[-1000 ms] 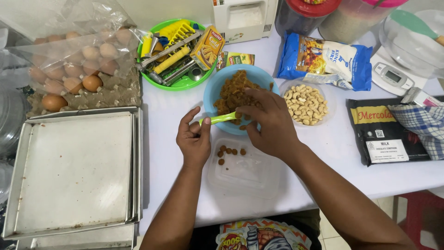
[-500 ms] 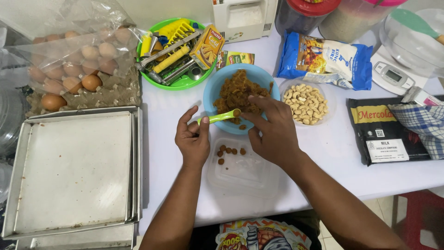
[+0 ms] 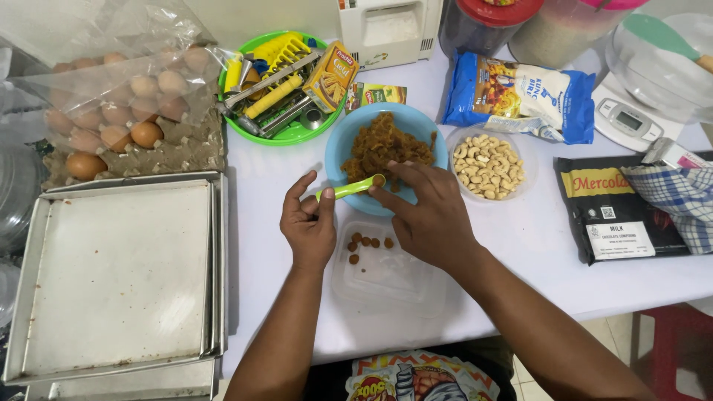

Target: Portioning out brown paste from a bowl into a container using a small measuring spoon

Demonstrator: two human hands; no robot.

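My left hand (image 3: 308, 223) holds a small green spoon (image 3: 347, 190) by its handle, the bowl of the spoon over the near rim of a blue bowl (image 3: 338, 152). The blue bowl is full of brown crumbly dough (image 3: 386, 147). My right hand (image 3: 427, 212) rests at the bowl's near edge, its fingertips pinching the dough at the spoon's tip. Just below the hands lies a clear plastic tray (image 3: 397, 278) with several small brown dough balls (image 3: 368, 243) in its far left corner.
Stacked metal baking trays (image 3: 119, 275) fill the left. Eggs in a carton (image 3: 126, 122) sit behind them, beside a green bowl of tools (image 3: 290, 134). A clear dish of cashews (image 3: 486, 163), a blue packet (image 3: 520, 96), a black chocolate packet (image 3: 613, 215), a checked cloth and a scale lie right.
The spoon has lifted a little out of the dough toward the bowl's near rim, and my right fingers have closed in on its tip. Both hands stay in the same place.
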